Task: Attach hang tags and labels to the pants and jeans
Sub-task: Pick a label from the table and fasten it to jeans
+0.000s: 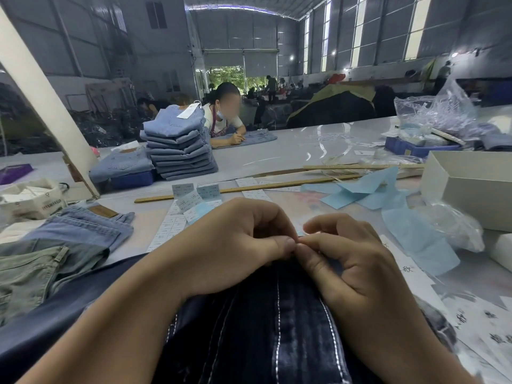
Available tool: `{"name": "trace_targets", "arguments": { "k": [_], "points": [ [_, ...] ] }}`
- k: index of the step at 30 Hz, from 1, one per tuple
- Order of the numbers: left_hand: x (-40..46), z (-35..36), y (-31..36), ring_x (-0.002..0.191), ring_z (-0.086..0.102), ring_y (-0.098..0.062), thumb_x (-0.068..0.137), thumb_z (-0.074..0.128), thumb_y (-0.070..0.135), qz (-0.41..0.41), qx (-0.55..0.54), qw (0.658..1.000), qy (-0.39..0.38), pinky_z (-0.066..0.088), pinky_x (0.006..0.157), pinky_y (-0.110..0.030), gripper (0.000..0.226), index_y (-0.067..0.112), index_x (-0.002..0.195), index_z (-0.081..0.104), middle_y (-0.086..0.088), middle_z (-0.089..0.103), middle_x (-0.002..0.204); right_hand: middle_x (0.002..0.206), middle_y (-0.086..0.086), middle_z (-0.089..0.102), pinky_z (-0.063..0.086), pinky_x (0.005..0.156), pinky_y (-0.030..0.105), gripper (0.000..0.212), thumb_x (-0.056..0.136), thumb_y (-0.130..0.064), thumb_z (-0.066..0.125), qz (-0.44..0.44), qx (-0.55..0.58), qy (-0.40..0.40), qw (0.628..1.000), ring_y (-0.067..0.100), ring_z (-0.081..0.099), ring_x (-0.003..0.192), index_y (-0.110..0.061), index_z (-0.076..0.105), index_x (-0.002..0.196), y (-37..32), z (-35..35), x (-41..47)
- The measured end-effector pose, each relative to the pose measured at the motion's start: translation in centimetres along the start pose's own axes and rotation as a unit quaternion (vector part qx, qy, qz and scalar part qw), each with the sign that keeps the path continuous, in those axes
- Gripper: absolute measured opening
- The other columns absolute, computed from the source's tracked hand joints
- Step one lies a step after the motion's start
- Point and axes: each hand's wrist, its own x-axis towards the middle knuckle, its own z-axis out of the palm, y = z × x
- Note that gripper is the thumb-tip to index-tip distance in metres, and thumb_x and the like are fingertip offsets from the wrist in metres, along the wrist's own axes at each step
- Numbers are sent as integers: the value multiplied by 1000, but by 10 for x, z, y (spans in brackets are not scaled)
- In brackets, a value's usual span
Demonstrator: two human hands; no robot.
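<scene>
wooden ruler [221, 190], white box [471, 187], canvas bag [30, 200]

Two hands [299, 245], one dark jeans [266, 328], one stack of folded jeans [180, 145], two wooden rulers [221, 191].

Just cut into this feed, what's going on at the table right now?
A person is working at a garment table with dark jeans laid in front of them. The left hand and right hand meet fingertip to fingertip over the top edge of the jeans, pinching something small that is too hidden to identify. Label sheets and small tags lie just beyond the hands. A stack of folded light jeans stands farther back, and another worker leans over the table's far side.
</scene>
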Motion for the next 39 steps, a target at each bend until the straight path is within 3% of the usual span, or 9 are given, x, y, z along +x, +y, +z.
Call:
{"name": "trace_targets", "arguments": {
  "k": [10, 15, 17, 21, 27, 33, 39],
  "points": [
    [3, 4, -2, 67, 59, -3, 94, 63, 16, -35, -15, 999, -31, 50, 71, -25, 12, 21, 85, 70, 11, 69, 72, 87, -18, 59, 35, 79, 13, 16, 82, -27, 61, -10, 8, 7, 1000, 9, 53, 95, -28, 72, 71, -3, 0, -1],
    [5, 3, -1, 63, 55, -6, 94, 61, 16, -59, -56, 996, -25, 43, 67, -24, 19, 22, 77, 67, 10, 66, 68, 94, -15, 57, 39, 83, 15, 6, 76, -27, 66, 7, 21, 44, 999, 11, 56, 99, -30, 68, 81, -4, -1, -2],
    [4, 3, -2, 62, 54, -7, 94, 59, 15, -67, -77, 995, -19, 42, 63, -20, 21, 21, 75, 66, 9, 65, 68, 97, -14, 55, 39, 84, 16, 14, 72, -26, 69, 1, 18, 62, 998, 12, 56, 101, -31, 64, 84, -4, -2, -3],
    [4, 3, -1, 60, 52, -7, 93, 59, 13, -67, -108, 992, -25, 39, 55, -12, 21, 20, 74, 65, 8, 64, 67, 102, -19, 52, 40, 82, 15, 14, 70, -29, 70, 8, 33, 50, 998, 9, 55, 102, -37, 72, 81, -5, -1, -4],
    [3, 2, -1, 62, 51, -7, 92, 61, 14, -56, -122, 990, -45, 41, 59, -14, 17, 19, 77, 66, 7, 65, 68, 102, -17, 54, 36, 82, 5, 21, 74, -23, 83, 13, 11, 59, 998, 8, 55, 101, -38, 73, 85, -1, 0, -3],
    [4, 3, -2, 64, 52, -6, 92, 62, 14, -51, -111, 991, -47, 42, 63, -17, 19, 21, 75, 68, 7, 64, 68, 103, -16, 54, 38, 83, 7, 25, 75, -20, 84, 17, 8, 56, 998, 10, 55, 103, -35, 74, 92, -1, 1, -3],
    [4, 3, -1, 62, 51, -6, 91, 63, 14, -48, -109, 992, -43, 43, 61, -15, 14, 18, 79, 68, 7, 64, 67, 95, -18, 54, 39, 80, 11, 13, 78, -19, 81, 5, -8, 57, 998, 10, 55, 98, -30, 74, 77, -3, 0, -3]
  ]
}}
